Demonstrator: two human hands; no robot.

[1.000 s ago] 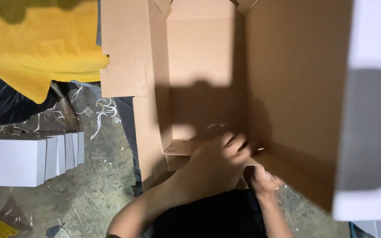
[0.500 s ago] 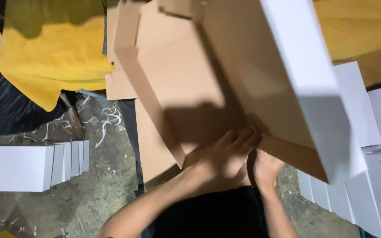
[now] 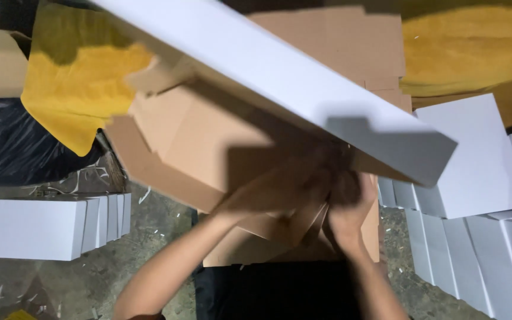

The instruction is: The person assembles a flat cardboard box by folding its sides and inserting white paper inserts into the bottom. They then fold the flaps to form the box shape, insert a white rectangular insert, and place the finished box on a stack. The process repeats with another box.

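Both hands gripping a tilted cardboard box (image 3: 220, 142): left hand (image 3: 280, 186) and right hand (image 3: 348, 195) clamped at its lower edge; best turned slowly, corners supported.

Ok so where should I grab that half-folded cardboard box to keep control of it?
Grip the cardboard box at its near bottom corner, coming from below on your side, where the left hand and right hand meet. The white outer panel tilts overhead, broad and smooth, so folded edges probably offer better purchase.
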